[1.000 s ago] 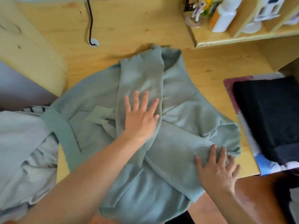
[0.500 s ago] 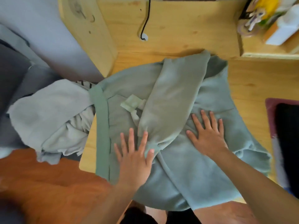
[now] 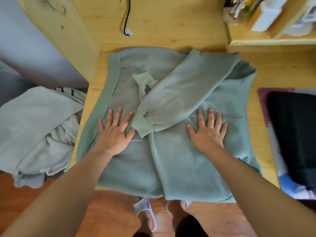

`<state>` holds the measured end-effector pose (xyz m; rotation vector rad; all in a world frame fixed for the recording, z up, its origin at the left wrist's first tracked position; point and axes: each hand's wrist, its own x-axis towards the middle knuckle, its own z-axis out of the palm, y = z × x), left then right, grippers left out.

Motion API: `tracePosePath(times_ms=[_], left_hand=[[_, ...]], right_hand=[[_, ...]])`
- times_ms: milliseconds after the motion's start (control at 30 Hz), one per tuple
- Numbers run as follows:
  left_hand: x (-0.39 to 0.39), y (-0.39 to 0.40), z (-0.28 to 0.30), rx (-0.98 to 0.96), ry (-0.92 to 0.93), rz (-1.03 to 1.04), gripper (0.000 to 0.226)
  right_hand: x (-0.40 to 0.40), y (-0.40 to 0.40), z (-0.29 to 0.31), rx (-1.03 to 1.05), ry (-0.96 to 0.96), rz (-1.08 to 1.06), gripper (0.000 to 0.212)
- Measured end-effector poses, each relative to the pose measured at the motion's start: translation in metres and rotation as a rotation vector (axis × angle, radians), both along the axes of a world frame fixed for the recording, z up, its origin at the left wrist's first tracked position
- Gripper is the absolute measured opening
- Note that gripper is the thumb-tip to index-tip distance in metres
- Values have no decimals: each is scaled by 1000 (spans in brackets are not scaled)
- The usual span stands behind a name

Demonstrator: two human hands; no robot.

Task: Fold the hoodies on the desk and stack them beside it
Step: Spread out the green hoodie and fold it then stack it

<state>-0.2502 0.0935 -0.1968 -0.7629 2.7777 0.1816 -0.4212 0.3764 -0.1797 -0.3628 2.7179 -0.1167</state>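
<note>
Head view: green hoodie (image 3: 179, 159) lay spread on the counter (image 3: 171, 23).
Left hand (image 3: 114, 132) and right hand (image 3: 207, 132) pressed flat on it, each grip wide, either side of the folded sleeve (image 3: 174, 98).

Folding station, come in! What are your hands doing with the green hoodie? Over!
Left hand, right hand: flat, pressing green hoodie. Sleeve folded across it, on desk. Grey clothes pile beside desk. Nothing blocking.

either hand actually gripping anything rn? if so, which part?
Nothing is gripped. The left hand and right hand lie flat, fingers spread, pressing on the body of the sage-green fleece hoodie, either side of its folded sleeve cuff.
</note>
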Motion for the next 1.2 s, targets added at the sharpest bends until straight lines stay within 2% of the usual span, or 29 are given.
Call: tracePosePath(times_ms=[67, 167, 200, 267, 300, 367, 433, 467, 533, 633, 700, 800, 833, 967, 1033, 1067, 1100, 1200], left_hand=[[-4, -3, 11, -33, 0, 3, 70], [51, 40, 36, 64, 236, 178, 55], [80, 60, 46, 102, 327, 283, 51], [141, 87, 55, 190, 395, 541, 47], [168, 90, 53, 269, 394, 679, 44], [197, 81, 49, 506, 438, 961, 37], [195, 60, 51, 789, 572, 1213, 38], [186, 50, 52, 969, 632, 1306, 38], [164, 32, 59, 1240, 632, 1434, 35], [147, 6, 55, 1406, 667, 1542, 28], [151, -9, 50, 1414, 761, 1563, 29], [179, -11, 50, 1356, 897, 1550, 53], [189, -7, 50, 1433, 920, 1551, 54], [208, 9, 66, 1706, 949, 1560, 33], [210, 19, 73, 1488, 990, 1567, 32], [214, 24, 71, 1313, 1073, 1659, 32], [218, 29, 75, 1233, 1152, 1725, 32], [234, 33, 65, 1252, 1261, 1722, 36]], right_hand=[[9, 1, 13, -75, 20, 7, 71], [80, 26, 43, -469, 275, 28, 41], [115, 40, 53, -576, 278, -42, 27], [182, 66, 62, -661, 108, -354, 6], [207, 74, 63, -677, -5, -572, 4], [235, 88, 55, -762, -224, -997, 16], [232, 94, 48, -968, -441, -1291, 25], [225, 95, 46, -1076, -506, -1367, 28], [205, 96, 40, -1226, -516, -1455, 29], [177, 98, 28, -1245, -491, -1529, 28], [166, 104, 26, -1258, -471, -1566, 40], [161, 116, 32, -1279, -417, -1590, 44], [162, 121, 31, -1291, -445, -1598, 45], [176, 132, 33, -1277, -573, -1623, 46], [178, 140, 38, -1270, -573, -1628, 40], [177, 145, 41, -1255, -558, -1631, 37], [176, 149, 43, -1248, -554, -1632, 37], [175, 159, 48, -1283, -602, -1650, 43]])
